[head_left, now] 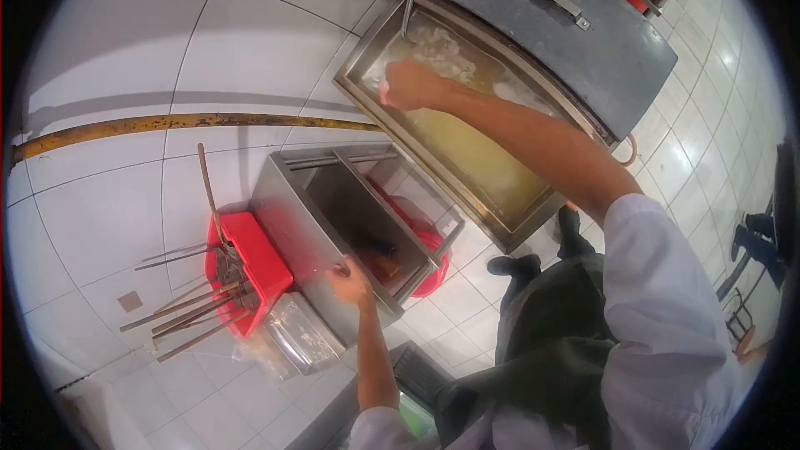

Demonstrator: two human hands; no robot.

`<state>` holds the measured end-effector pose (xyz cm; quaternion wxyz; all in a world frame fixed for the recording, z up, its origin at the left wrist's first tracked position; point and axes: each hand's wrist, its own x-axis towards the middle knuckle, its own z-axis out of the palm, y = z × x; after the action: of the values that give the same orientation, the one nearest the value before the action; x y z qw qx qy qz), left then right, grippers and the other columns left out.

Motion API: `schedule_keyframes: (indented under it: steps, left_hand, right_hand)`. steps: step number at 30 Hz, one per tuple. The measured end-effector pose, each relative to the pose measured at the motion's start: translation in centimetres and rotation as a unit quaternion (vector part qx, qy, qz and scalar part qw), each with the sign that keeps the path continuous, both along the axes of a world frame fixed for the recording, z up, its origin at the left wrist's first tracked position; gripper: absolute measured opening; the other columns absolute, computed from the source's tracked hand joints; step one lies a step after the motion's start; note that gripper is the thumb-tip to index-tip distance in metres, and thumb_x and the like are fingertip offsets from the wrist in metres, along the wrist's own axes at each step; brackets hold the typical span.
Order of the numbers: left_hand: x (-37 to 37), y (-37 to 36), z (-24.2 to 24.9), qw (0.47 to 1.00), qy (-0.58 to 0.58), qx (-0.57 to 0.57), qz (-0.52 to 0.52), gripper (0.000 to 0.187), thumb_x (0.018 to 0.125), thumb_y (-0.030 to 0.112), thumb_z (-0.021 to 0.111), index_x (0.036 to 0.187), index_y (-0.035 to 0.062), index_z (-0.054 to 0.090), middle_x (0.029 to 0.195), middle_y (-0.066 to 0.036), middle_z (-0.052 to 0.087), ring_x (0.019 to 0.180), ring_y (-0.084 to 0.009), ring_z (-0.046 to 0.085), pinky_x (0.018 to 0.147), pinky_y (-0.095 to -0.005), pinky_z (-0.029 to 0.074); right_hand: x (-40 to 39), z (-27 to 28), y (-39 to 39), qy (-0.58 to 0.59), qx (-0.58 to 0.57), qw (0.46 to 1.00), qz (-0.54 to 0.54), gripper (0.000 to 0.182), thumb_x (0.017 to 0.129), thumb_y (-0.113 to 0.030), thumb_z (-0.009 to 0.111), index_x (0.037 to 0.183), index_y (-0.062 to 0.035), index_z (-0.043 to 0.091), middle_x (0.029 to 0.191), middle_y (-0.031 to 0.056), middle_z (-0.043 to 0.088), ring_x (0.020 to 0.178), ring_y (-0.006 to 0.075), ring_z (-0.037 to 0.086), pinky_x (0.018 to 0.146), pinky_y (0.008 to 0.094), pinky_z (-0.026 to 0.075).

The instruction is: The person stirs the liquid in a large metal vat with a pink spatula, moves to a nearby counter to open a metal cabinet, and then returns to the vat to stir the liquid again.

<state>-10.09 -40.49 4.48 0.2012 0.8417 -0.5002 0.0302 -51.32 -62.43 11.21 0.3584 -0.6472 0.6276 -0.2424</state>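
"Where's the right hand?"

"Over the steel tub, near its metal spout. The fingers are curled in; I can't tell whether they hold anything."

"What's in the tub?"

"Cloudy, yellowish liquid, with pale froth towards the spout end. A grey lid with a handle lies along one long side."

"And the left hand?"

"At the edge of the open steel stand, its fingers partly bent. I can't make out a grip. Just beside the stand is a red bin with long rods sticking out."
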Motion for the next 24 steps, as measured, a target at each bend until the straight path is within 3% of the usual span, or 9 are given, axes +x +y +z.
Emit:
schedule_keyframes:
  steps: [3,6,9,12,18,24]
  left_hand:
    - [-0.1,0.0,0.1,1.000,-0.018,-0.008,-0.008,0.037,0.087,0.036,0.072,0.085,0.0059,0.050,0.079,-0.009,0.057,0.073,-0.0236,0.056,0.070,-0.0374,0.046]
    - [-0.4,0.0,0.3,1.000,0.000,-0.008,-0.008,0.037,0.087,0.035,0.072,0.085,0.0060,0.050,0.078,-0.009,0.056,0.072,-0.0240,0.055,0.069,-0.0381,0.046]
    - [-0.1,0.0,0.1,1.000,0.013,0.003,-0.001,0.037,0.087,0.035,0.073,0.085,0.0061,0.050,0.078,-0.008,0.056,0.072,-0.0237,0.055,0.069,-0.0381,0.046]
    - [0.4,0.0,-0.5,1.000,-0.025,-0.001,0.001,0.038,0.086,0.036,0.073,0.085,0.0062,0.049,0.077,-0.007,0.055,0.071,-0.0229,0.055,0.068,-0.0377,0.046]
    - [0.5,0.0,-0.6,1.000,-0.010,-0.016,0.001,0.038,0.085,0.036,0.074,0.085,0.0065,0.051,0.075,-0.006,0.055,0.069,-0.0219,0.054,0.067,-0.0377,0.047]
    - [-0.1,-0.1,-0.1,1.000,0.004,-0.023,0.006,0.041,0.086,0.040,0.072,0.083,0.0077,0.048,0.072,-0.004,0.049,0.066,-0.0206,0.049,0.065,-0.0376,0.044]
  right_hand:
    - [0.2,-0.9,0.4,0.032,-0.012,0.999,0.029,0.029,0.072,-0.014,0.063,0.091,0.0074,0.070,0.090,0.0301,0.069,0.089,0.0427,0.070,0.080,0.0490,0.056]
    - [0.6,-1.6,-0.5,0.010,-0.009,1.000,-0.009,0.029,0.073,-0.013,0.062,0.092,0.0074,0.070,0.092,0.0306,0.069,0.090,0.0436,0.069,0.081,0.0487,0.056]
    - [1.5,-2.7,-1.3,-0.047,-0.053,0.996,-0.062,0.028,0.079,-0.018,0.058,0.079,0.0082,0.069,0.082,0.0325,0.066,0.081,0.0469,0.067,0.076,0.0513,0.054]
    - [1.9,-3.3,-1.7,0.010,-0.049,0.998,-0.025,0.028,0.079,-0.017,0.058,0.081,0.0089,0.068,0.086,0.0327,0.066,0.082,0.0480,0.067,0.075,0.0523,0.053]
    - [3.5,-4.8,-4.9,-0.049,-0.046,0.992,-0.105,0.028,0.075,-0.016,0.060,0.086,0.0084,0.069,0.090,0.0315,0.068,0.087,0.0475,0.067,0.078,0.0517,0.055]
    - [2.6,-3.3,-4.7,0.056,0.011,0.998,0.003,0.031,0.069,-0.020,0.069,0.083,0.0081,0.071,0.086,0.0301,0.069,0.084,0.0454,0.069,0.078,0.0494,0.056]
